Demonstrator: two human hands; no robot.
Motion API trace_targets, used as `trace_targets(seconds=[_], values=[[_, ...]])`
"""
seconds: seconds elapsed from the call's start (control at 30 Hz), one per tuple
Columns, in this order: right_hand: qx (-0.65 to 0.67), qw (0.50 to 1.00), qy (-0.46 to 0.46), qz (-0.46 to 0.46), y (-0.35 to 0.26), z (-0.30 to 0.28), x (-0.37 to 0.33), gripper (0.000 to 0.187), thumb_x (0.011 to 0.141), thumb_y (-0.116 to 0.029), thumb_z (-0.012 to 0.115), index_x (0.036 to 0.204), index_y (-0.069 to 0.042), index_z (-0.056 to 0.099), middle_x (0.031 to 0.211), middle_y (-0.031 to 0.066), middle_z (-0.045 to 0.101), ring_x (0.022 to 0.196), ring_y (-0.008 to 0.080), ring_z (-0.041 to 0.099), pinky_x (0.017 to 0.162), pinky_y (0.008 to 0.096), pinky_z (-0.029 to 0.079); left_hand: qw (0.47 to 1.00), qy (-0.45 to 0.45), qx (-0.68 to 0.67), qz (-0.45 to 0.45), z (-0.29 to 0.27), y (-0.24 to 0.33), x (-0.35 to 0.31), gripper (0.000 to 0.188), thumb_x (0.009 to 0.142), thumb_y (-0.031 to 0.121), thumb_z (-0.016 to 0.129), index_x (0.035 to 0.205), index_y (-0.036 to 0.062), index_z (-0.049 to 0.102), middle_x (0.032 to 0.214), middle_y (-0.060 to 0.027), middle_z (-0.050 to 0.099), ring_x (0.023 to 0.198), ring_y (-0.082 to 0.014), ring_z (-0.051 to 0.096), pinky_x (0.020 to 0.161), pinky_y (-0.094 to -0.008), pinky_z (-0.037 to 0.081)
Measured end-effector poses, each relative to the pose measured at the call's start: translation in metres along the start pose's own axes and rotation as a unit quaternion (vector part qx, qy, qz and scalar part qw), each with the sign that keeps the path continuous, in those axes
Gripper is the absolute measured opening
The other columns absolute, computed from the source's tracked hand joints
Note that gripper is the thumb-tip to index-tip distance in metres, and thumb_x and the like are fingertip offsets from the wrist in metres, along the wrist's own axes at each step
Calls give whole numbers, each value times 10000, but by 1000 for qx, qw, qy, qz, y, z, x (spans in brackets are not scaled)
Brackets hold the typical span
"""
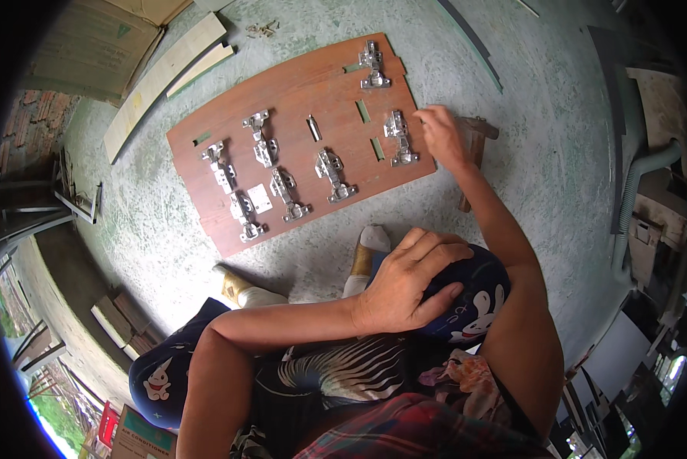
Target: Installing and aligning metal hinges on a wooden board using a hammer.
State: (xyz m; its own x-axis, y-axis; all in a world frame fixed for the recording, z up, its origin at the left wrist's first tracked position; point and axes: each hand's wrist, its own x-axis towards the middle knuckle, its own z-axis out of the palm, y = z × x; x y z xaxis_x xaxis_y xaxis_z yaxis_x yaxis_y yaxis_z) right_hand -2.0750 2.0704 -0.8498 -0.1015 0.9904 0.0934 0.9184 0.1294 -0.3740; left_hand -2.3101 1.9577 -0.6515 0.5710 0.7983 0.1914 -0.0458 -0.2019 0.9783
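Note:
A reddish-brown wooden board (pixel 297 138) lies on the floor in front of me. Several silver cabinet hinges (pixel 332 176) are spread across it among rectangular cut-out slots. My right hand (pixel 441 136) reaches to the board's right edge, its fingertips drawn together beside a hinge (pixel 398 138); whatever they may hold is too small to make out. Just right of that hand lies a hammer (pixel 475 145), partly hidden by it. My left hand (pixel 416 279) rests over my right knee, holding nothing, with its fingers apart. A slim metal piece (pixel 313 128) sits at one slot.
A white square label (pixel 260 198) lies on the board between hinges. Pale wooden strips (pixel 164 80) and a cardboard box (pixel 83 50) are at the far left. Along the right side runs a grey corrugated hose (pixel 632 191). My feet are just below the board's near edge.

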Motion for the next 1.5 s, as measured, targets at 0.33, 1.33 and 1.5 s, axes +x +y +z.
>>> trace_targets(seconds=[0.33,1.33,1.5], values=[[-2,974,-139,-177,-11,14,2,274,794,-75,663,1055,-159,674,1276,60,504,1058,249,583,828,400,516,1000,9,-9,22,0,1,-5,395,740,122,610,1117,10,573,1137,-156,587,973,-320,540,883,-395,435],[163,973,-153,61,-49,63,7,312,779,-229,743,791,10,544,734,190,637,701,368,638,612,432,487,998,39,-45,34,-10,-9,-5,377,716,116,596,1073,-4,580,1073,-149,596,969,-315,552,892,-397,415],[164,973,-155,50,-49,64,8,316,780,-227,747,807,15,545,756,200,641,720,379,639,615,447,483,998,36,-47,34,-10,-9,-4,370,718,116,594,1068,-2,582,1069,-148,599,970,-315,554,891,-399,414]])
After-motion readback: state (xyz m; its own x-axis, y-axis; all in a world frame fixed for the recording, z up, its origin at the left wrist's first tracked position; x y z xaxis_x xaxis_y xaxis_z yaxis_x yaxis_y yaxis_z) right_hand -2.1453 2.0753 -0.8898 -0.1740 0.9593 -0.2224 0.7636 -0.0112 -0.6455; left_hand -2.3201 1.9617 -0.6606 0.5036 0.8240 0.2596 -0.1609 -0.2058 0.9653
